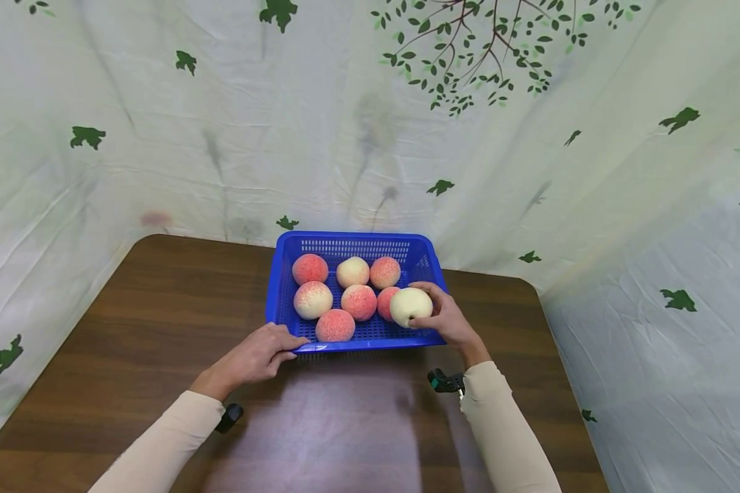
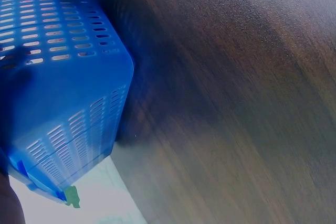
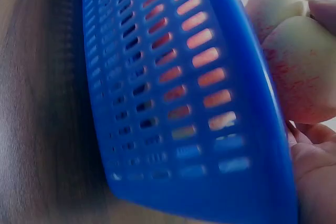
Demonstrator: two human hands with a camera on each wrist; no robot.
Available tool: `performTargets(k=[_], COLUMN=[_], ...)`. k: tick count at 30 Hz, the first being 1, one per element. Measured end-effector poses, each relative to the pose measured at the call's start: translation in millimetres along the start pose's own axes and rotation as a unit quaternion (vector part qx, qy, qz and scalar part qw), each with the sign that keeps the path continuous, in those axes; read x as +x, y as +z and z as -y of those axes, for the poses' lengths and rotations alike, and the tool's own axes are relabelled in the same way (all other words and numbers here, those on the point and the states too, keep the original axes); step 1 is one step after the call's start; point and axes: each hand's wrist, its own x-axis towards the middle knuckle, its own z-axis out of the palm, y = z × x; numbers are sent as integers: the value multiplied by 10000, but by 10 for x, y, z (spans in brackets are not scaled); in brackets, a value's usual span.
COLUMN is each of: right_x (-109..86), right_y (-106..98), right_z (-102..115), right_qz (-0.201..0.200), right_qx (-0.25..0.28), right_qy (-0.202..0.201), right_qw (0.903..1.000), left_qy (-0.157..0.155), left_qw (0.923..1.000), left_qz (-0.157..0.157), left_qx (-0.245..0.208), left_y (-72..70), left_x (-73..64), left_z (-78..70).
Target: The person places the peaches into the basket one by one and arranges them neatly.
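A blue plastic basket (image 1: 351, 237) with slotted walls holds several peaches, some red like the peach (image 1: 336, 326) near its front wall, some mostly pale like the peach (image 1: 353, 272) toward the back. My left hand (image 1: 255, 357) grips the rim at the front left corner, thumb below it. On the right side, my right hand (image 1: 445, 316) holds a pale peach (image 1: 410, 307) between thumb and fingers, overlapping a red peach in the head view. From the right wrist, this pale peach (image 3: 302, 66) shows a faint red blush and a stem groove, just beyond the basket rim (image 3: 252, 51).
The basket stands at the far edge of a brown wood-grain table (image 1: 179, 294). Behind it hangs a white curtain (image 1: 321, 137) printed with green leaves, which also runs along the right side. A dark band with a device (image 1: 446, 381) sits at my right wrist.
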Motion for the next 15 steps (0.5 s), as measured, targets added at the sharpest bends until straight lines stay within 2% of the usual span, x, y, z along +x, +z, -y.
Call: performTargets(k=[9,15], right_x=[105,157], right_y=[111,164], right_z=[31,37], right_qz=[486,994], right_qx=[-699,-871], right_qy=[345,410], right_qw=[9958,9904], left_qy=[-99,-109], left_qw=[9999,9999], left_qz=[30,69], left_qx=[22,27], left_y=[9,4], left_x=[-11,-7], left_z=[-3,-5])
